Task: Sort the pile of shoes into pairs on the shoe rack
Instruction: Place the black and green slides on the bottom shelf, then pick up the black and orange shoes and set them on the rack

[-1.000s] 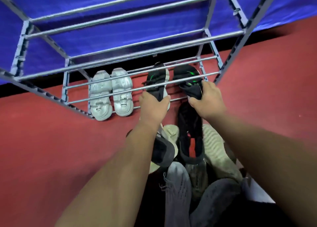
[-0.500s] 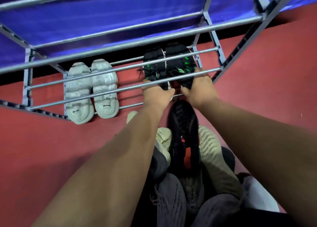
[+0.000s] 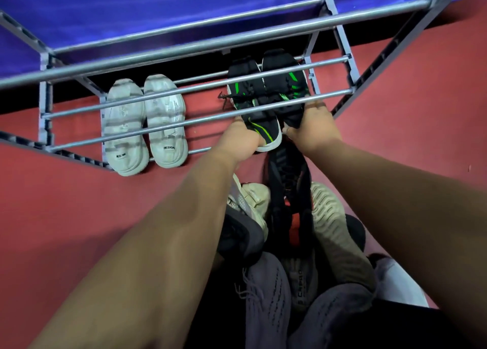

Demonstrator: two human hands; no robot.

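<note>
Fingers of my left hand (image 3: 241, 140) are curled round the heel of the left black-and-green sneaker (image 3: 246, 98), tips tucked out of sight so I can't tell how tight; my right hand (image 3: 312, 127) has its fingers bunched together over the heel of the right black-and-green sneaker (image 3: 286, 85), thumb hooked on the near side. Both sneakers sit side by side, touching, toes toward the top of the frame, on the bottom tier of the shoe rack (image 3: 184, 122), a bit right of centre under its metal bars. Further left on that tier there's a white pair (image 3: 123, 122), also side by side. Below my hands, lower centre of the frame, the pile of shoes (image 3: 332, 230) lies on the red floor (image 3: 66, 217), beige, grey and black ones all jumbled. Blue cloth (image 3: 158, 11) fills the top behind the rack
</note>
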